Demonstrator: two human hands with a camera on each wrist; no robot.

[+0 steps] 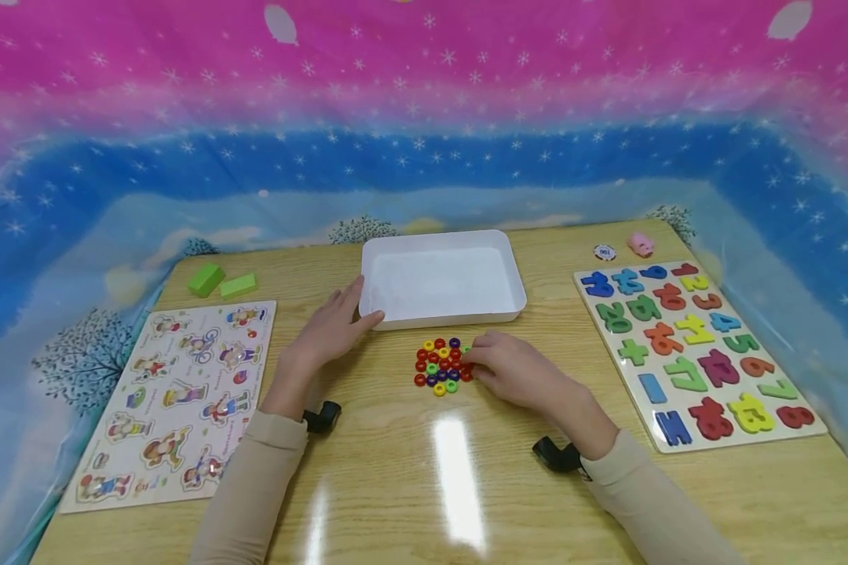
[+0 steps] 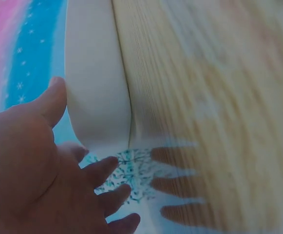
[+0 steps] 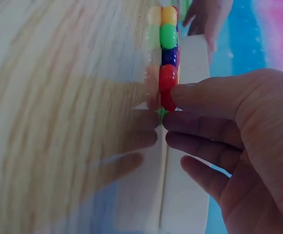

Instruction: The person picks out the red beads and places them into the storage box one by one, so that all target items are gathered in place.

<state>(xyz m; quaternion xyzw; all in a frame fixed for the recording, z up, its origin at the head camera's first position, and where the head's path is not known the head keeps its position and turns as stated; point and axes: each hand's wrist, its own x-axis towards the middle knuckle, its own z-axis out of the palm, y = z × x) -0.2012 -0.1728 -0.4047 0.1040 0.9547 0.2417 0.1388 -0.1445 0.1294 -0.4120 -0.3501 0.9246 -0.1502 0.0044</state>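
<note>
A flat cluster of small beads (image 1: 444, 364) in red, yellow, green and dark blue lies on the table, several showing a hole in the middle. At the cluster's right edge is my right hand (image 1: 512, 369); its thumb touches a red bead (image 3: 168, 100), and the index fingertip is beside a green one. The other fingers extend loosely. My left hand (image 1: 330, 326) rests against the near left corner of a white rectangular tray (image 1: 445, 320), with fingers spread and the thumb along its front side. The tray's inside holds nothing visible.
On the left lies a picture puzzle board (image 1: 177, 400), with green blocks (image 1: 222, 282) behind it. A number puzzle board (image 1: 699, 357) is on the right. Beyond it are a poker chip (image 1: 604, 252) and a pink pig figure (image 1: 641, 245). A patterned cloth hangs behind.
</note>
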